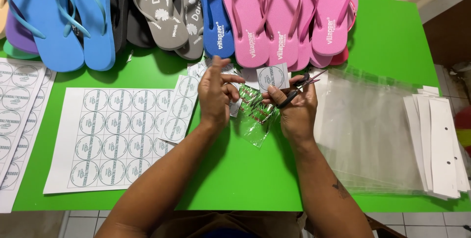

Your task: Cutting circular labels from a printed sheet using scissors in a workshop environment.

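Note:
My right hand (296, 108) grips a pair of small scissors (303, 85) and pinches a square paper label with a round printed mark (273, 77). My left hand (215, 95) hovers just left of it, fingers spread, over small cut labels (201, 70). Between the hands lies a crumpled clear wrapper with red and green print (256, 113). A strip of round labels (177, 108) rests under my left wrist.
A green table (245, 169) holds a printed sheet of round labels (110, 137), more sheets (17, 100) at left, clear plastic bags (365, 125) and white card headers (439, 145) at right. Blue (64, 17), grey (162, 12) and pink flip-flops (289, 17) line the far edge.

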